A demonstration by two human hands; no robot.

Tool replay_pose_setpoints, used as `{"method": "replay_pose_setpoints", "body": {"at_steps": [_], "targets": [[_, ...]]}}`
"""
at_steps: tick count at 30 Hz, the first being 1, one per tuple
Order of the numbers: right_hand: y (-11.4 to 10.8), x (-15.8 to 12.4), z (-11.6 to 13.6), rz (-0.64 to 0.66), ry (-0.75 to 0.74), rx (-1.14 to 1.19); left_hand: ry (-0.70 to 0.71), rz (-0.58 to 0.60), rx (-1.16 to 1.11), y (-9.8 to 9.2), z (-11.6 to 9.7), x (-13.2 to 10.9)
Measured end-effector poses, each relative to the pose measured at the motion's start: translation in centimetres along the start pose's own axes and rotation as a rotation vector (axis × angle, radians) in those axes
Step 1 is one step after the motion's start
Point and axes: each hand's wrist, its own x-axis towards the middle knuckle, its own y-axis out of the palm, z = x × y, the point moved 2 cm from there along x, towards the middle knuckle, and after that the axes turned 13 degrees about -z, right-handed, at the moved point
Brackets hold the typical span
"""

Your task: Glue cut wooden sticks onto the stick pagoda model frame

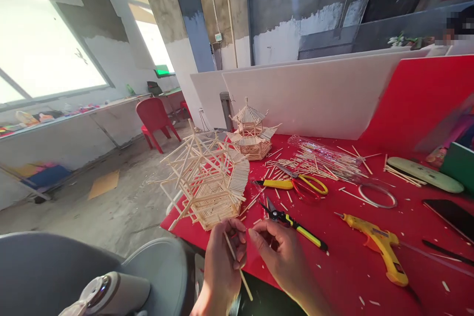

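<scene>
My left hand (226, 252) is closed around a thin wooden stick (246, 286), which slants down past the table's front edge. Close beside it, my right hand (276, 249) has thumb and forefinger brought together; anything between them is too small or hidden to name. Just beyond my hands stands an unfinished model pavilion (218, 202) built of sticks, its roof an open frame partly covered with slats. Behind that sits a smaller pavilion (250, 131) with a slatted pointed roof. Pruning shears (296, 224) with black and yellow-green handles lie right by my right hand.
On the red table (333, 261) lie a yellow glue gun (377, 244), a yellow cutter knife (276, 184), scissors (309, 182), loose sticks (314, 160), a tape ring (377, 195) and a phone (450, 217). White boards (296, 94) stand behind. A bottle (114, 294) rests on a grey stool (159, 266).
</scene>
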Motion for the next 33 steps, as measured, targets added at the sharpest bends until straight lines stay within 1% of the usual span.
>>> {"method": "replay_pose_setpoints", "body": {"at_steps": [4,7,9,13,17,21,23,25,28,30,33], "targets": [[-0.7,-2.2,0.2,0.11,0.071,0.062,0.073,-0.029,-0.051,0.5,0.7,-1.5],[-1.2,-3.6,-0.2,0.174,0.13,0.065,0.156,-0.027,-0.052,0.9,0.8,-2.4],[-1.2,-4.2,-0.6,0.23,0.159,0.085,0.192,-0.016,-0.054,1.1,0.8,-2.7],[-0.3,-4.6,-1.4,0.303,0.215,0.169,0.166,-0.012,-0.049,1.1,0.7,-2.5],[0.5,-3.7,-1.6,0.281,0.223,0.122,0.132,-0.02,-0.015,0.8,0.6,-1.4],[1.2,-2.6,-1.8,0.267,0.206,0.039,0.114,-0.023,0.004,0.3,0.4,0.4],[1.4,-2.0,-2.0,0.258,0.174,-0.03,0.098,-0.014,0.027,0.1,0.3,1.3],[1.3,-1.0,-2.0,0.233,0.131,-0.094,0.098,-0.006,0.04,-0.2,0.1,2.1],[0.8,0.6,-1.7,0.162,0.084,-0.125,0.091,-0.033,0.026,-0.5,-0.2,2.9],[0.5,1.7,-1.4,0.111,0.068,-0.124,0.059,-0.053,0.017,-0.6,-0.2,3.2],[0.2,2.9,-0.7,0.058,0.075,-0.117,0.024,-0.052,0.003,-0.6,-0.3,3.6]]}}
